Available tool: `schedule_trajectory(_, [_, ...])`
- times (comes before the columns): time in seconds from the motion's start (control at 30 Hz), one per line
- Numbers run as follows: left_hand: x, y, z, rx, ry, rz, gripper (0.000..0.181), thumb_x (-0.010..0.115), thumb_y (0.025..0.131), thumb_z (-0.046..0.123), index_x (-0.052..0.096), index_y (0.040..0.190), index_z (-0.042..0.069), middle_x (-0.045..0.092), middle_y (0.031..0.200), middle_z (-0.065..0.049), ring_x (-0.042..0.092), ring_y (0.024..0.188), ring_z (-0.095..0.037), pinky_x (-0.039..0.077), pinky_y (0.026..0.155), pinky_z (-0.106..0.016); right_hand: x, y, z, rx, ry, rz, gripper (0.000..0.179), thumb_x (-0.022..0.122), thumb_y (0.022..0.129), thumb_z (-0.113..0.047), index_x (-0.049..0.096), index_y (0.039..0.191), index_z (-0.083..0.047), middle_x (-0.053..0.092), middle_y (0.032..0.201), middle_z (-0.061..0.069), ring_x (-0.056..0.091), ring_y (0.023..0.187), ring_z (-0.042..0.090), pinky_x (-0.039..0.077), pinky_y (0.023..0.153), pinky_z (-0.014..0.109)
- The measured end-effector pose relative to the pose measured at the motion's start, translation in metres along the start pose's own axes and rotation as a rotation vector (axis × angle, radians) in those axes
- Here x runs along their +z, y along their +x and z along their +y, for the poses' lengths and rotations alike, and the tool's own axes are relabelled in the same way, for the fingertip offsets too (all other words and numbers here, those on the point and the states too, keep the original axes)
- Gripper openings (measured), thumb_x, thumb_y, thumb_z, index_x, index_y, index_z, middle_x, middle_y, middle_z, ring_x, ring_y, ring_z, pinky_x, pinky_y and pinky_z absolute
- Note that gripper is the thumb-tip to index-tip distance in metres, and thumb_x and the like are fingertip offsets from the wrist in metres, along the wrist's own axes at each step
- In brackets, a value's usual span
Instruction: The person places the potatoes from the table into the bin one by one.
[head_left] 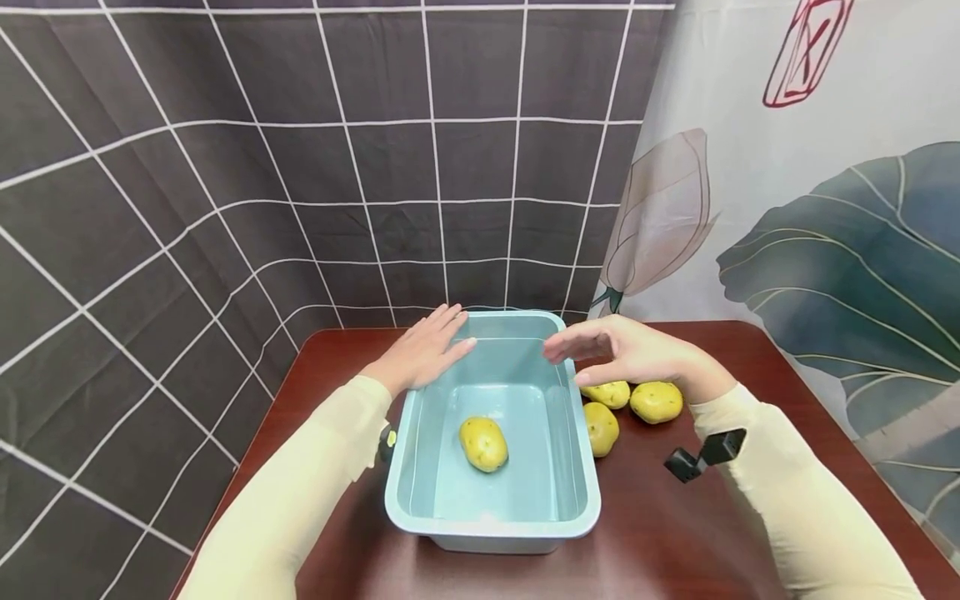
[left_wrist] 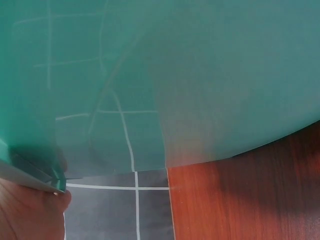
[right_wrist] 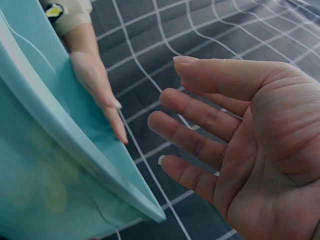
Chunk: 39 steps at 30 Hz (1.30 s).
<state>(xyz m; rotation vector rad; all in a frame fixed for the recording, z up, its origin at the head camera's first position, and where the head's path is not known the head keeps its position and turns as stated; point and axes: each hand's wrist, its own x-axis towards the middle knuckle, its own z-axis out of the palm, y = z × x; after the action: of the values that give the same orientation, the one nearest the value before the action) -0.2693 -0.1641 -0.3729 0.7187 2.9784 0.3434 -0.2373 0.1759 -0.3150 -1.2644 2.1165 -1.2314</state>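
A light-blue plastic basin (head_left: 491, 528) stands on the table with one yellow potato (head_left: 483, 444) lying on its bottom. My left hand (head_left: 423, 350) rests on the basin's far left rim, fingers straight. In the left wrist view, the basin's outer wall (left_wrist: 210, 75) fills most of the picture, with part of the hand (left_wrist: 30, 210) at the lower left. Beside the far right rim hovers my right hand (head_left: 630, 354), palm turned toward the basin. Its fingers (right_wrist: 195, 107) are loosely bent and hold nothing in the right wrist view.
Right of the basin, several potatoes (head_left: 657, 402) lie close together on the reddish-brown table (head_left: 645, 508), partly under the right hand. A dark curtain (head_left: 390, 158) with a white grid hangs behind the table, and a pale flower-patterned curtain (head_left: 735, 317) on the right.
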Motion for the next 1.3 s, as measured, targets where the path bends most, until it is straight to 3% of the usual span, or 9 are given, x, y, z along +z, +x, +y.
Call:
schedule_trajectory(0.2, [0.0, 0.0, 0.002, -0.003, 0.007, -0.001, 0.076, 0.02, 0.095, 0.067, 0.018, 0.155, 0.02, 0.011, 0.161, 0.002, 0.002, 0.148, -0.018, 0.009, 0.118, -0.042, -0.013, -0.028, 0.011, 0.0, -0.02, 0.08, 0.049, 0.069, 0.087, -0.004, 0.055, 0.134, -0.009, 0.062, 0.125, 0.01, 0.058, 0.118, 0.029, 0.044, 0.101, 0.031])
schedule_trajectory(0.4, [0.0, 0.0, 0.003, -0.005, 0.012, 0.003, 0.076, 0.02, 0.096, 0.067, 0.018, 0.155, 0.02, 0.01, 0.161, 0.002, 0.002, 0.148, -0.019, 0.009, 0.118, -0.042, -0.02, -0.052, 0.017, 0.062, -0.066, 0.142, 0.048, 0.069, 0.088, -0.008, 0.056, 0.134, -0.011, 0.064, 0.124, 0.004, 0.059, 0.117, 0.022, 0.045, 0.098, 0.025])
schedule_trajectory(0.7, [0.002, 0.001, 0.002, -0.005, 0.014, -0.002, 0.077, 0.018, 0.095, 0.068, 0.017, 0.156, 0.02, 0.009, 0.161, 0.003, 0.002, 0.148, -0.019, 0.009, 0.118, -0.042, -0.022, -0.082, 0.041, 0.125, -0.072, 0.215, 0.047, 0.068, 0.088, -0.007, 0.055, 0.134, -0.011, 0.063, 0.126, 0.004, 0.059, 0.115, 0.018, 0.048, 0.095, 0.028])
schedule_trajectory(0.87, [0.002, 0.001, 0.002, 0.004, 0.02, 0.008, 0.078, 0.018, 0.095, 0.068, 0.017, 0.155, 0.02, 0.01, 0.161, 0.001, 0.002, 0.148, -0.02, 0.01, 0.118, -0.044, -0.022, -0.095, 0.06, 0.146, 0.001, 0.254, 0.049, 0.068, 0.089, -0.005, 0.052, 0.135, -0.003, 0.06, 0.13, 0.012, 0.059, 0.117, 0.016, 0.048, 0.094, 0.026])
schedule_trajectory(1.1, [0.0, 0.0, 0.004, -0.007, 0.005, -0.004, 0.075, 0.022, 0.096, 0.066, 0.017, 0.156, 0.021, 0.009, 0.161, 0.002, 0.001, 0.148, -0.018, 0.008, 0.118, -0.042, -0.022, -0.109, 0.088, 0.203, 0.0, 0.327, 0.049, 0.067, 0.089, -0.005, 0.052, 0.136, -0.006, 0.054, 0.132, 0.023, 0.056, 0.118, 0.01, 0.048, 0.092, 0.023])
schedule_trajectory(1.3, [0.0, 0.001, 0.005, -0.004, 0.014, -0.002, 0.075, 0.021, 0.096, 0.066, 0.017, 0.156, 0.02, 0.01, 0.161, 0.002, 0.002, 0.148, -0.019, 0.008, 0.118, -0.041, -0.02, -0.119, 0.105, 0.296, -0.041, 0.387, 0.049, 0.068, 0.09, -0.013, 0.052, 0.136, -0.006, 0.058, 0.13, 0.015, 0.057, 0.116, 0.011, 0.049, 0.088, 0.022])
